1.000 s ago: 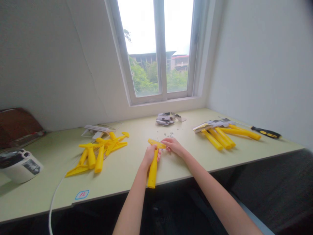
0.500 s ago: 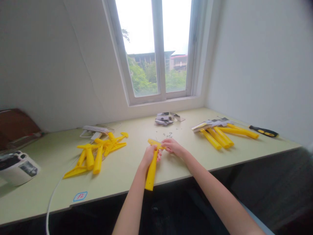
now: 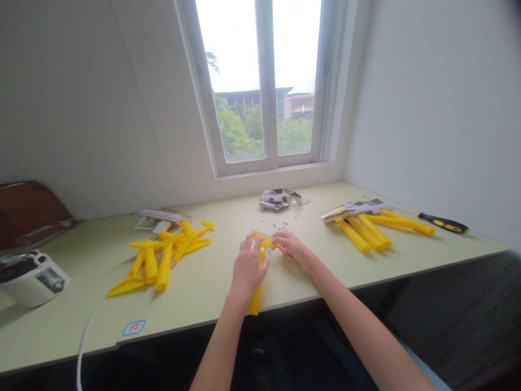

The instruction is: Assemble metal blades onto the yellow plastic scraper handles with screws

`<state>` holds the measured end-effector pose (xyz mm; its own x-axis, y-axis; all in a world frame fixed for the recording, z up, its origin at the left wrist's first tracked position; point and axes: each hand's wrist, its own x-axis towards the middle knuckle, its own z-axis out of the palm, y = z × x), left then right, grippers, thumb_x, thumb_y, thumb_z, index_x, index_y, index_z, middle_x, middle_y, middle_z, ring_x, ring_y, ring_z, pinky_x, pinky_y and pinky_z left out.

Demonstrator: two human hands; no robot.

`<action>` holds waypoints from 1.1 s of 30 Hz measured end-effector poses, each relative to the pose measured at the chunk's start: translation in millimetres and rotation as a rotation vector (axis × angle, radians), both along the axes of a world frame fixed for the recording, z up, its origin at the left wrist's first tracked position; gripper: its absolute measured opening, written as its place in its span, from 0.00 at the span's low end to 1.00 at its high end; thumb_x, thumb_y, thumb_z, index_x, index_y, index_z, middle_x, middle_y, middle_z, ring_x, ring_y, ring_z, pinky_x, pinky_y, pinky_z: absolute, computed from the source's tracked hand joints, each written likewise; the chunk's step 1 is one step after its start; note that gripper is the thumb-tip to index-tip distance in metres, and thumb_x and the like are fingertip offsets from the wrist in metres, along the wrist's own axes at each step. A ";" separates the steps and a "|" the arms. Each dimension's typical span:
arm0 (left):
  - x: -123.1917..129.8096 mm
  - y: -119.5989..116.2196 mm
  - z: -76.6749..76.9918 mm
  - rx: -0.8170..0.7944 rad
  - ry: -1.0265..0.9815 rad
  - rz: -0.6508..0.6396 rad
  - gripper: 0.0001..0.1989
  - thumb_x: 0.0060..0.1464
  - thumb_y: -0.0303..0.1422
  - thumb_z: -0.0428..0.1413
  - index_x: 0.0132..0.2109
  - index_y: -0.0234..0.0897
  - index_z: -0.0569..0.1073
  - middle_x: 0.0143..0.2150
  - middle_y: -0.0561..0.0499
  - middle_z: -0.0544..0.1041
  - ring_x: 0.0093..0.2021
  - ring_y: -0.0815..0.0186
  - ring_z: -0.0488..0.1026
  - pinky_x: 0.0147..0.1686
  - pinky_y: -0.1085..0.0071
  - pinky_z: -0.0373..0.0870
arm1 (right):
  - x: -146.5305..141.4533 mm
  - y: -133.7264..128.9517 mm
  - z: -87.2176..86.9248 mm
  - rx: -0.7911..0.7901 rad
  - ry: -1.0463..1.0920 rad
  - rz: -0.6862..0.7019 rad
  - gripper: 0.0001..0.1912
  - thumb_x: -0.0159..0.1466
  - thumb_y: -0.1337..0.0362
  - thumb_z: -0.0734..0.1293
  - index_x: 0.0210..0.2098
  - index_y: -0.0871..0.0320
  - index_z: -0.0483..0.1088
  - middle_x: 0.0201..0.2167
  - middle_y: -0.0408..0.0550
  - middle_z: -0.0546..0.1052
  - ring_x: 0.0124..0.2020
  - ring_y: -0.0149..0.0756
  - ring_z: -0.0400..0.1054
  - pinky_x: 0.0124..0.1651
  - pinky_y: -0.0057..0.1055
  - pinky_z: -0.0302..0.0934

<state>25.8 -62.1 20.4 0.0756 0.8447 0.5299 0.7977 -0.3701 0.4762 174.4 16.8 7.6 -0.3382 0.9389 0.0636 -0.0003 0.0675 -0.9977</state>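
Note:
A yellow plastic scraper (image 3: 264, 239) lies in front of me, its wide head away from me and its handle pointing at the table's front edge. My left hand (image 3: 247, 267) is over the handle, with its fingertips on the left end of the head. At the right end of the head, my right hand (image 3: 291, 246) pinches the scraper with closed fingers. Part of the handle is hidden under my left hand. Small metal pieces, perhaps screws or nuts (image 3: 284, 225), are scattered just beyond the head.
Several yellow scraper parts (image 3: 163, 266) are heaped at the left. Scrapers with metal-looking heads (image 3: 368, 236) lie at the right beside a screwdriver (image 3: 443, 222). Small packets (image 3: 274, 200) sit near the window. A white container (image 3: 36, 279) and a white cable (image 3: 87, 326) are at far left.
My left hand has moved from gripping round the scraper's handle to lying over it, with its fingers at the head's left end. My right hand stays at the right end.

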 end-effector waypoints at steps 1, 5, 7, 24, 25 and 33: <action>1.9 -4.3 3.1 -0.009 0.112 -0.003 0.19 0.49 0.28 0.49 0.50 0.43 0.65 0.57 0.44 0.59 0.54 0.56 0.58 0.46 0.60 0.64 | 0.2 -0.2 0.0 -0.003 0.010 0.007 0.05 0.49 0.65 0.63 0.23 0.61 0.66 0.16 0.38 0.64 0.14 0.20 0.49 0.17 0.23 0.38; 9.9 -11.5 7.8 -0.110 0.358 0.026 0.27 0.47 0.25 0.50 0.56 0.45 0.62 0.60 0.42 0.57 0.53 0.52 0.60 0.44 0.59 0.65 | 1.3 0.1 -1.2 -0.015 0.032 0.024 0.04 0.49 0.66 0.63 0.24 0.61 0.66 0.17 0.38 0.65 0.14 0.20 0.49 0.17 0.23 0.38; 12.4 -10.9 7.2 -0.139 0.400 0.046 0.28 0.48 0.24 0.49 0.57 0.47 0.60 0.60 0.42 0.57 0.52 0.52 0.61 0.44 0.59 0.64 | 1.7 1.0 -2.9 -0.014 0.034 0.018 0.04 0.48 0.66 0.63 0.24 0.61 0.66 0.17 0.37 0.64 0.14 0.20 0.49 0.17 0.23 0.37; 23.1 1.2 2.8 -0.163 0.312 0.111 0.27 0.48 0.19 0.46 0.55 0.43 0.61 0.60 0.40 0.56 0.39 0.62 0.72 0.39 0.68 0.66 | 1.3 5.1 -5.2 0.012 0.193 0.071 0.05 0.49 0.66 0.63 0.25 0.61 0.67 0.18 0.37 0.62 0.16 0.20 0.46 0.20 0.24 0.36; 23.7 1.5 3.1 -0.158 0.320 0.120 0.26 0.48 0.20 0.46 0.54 0.44 0.62 0.60 0.40 0.56 0.38 0.63 0.72 0.38 0.68 0.67 | 1.1 5.0 -5.3 0.012 0.209 0.070 0.05 0.49 0.66 0.63 0.25 0.61 0.67 0.18 0.38 0.63 0.16 0.20 0.46 0.20 0.24 0.36; 17.6 19.1 2.8 -0.087 -0.054 0.023 0.22 0.48 0.19 0.44 0.48 0.43 0.67 0.54 0.43 0.63 0.37 0.62 0.71 0.37 0.65 0.65 | 0.3 10.2 -4.2 0.001 0.285 -0.053 0.14 0.53 0.56 0.59 0.27 0.60 0.67 0.23 0.44 0.71 0.16 0.23 0.54 0.20 0.24 0.44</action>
<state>43.3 -43.0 23.3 0.0294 0.8889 0.4572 0.7779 -0.3076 0.5480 174.7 27.0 3.4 -0.2571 0.9547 0.1499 -0.2774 0.0757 -0.9578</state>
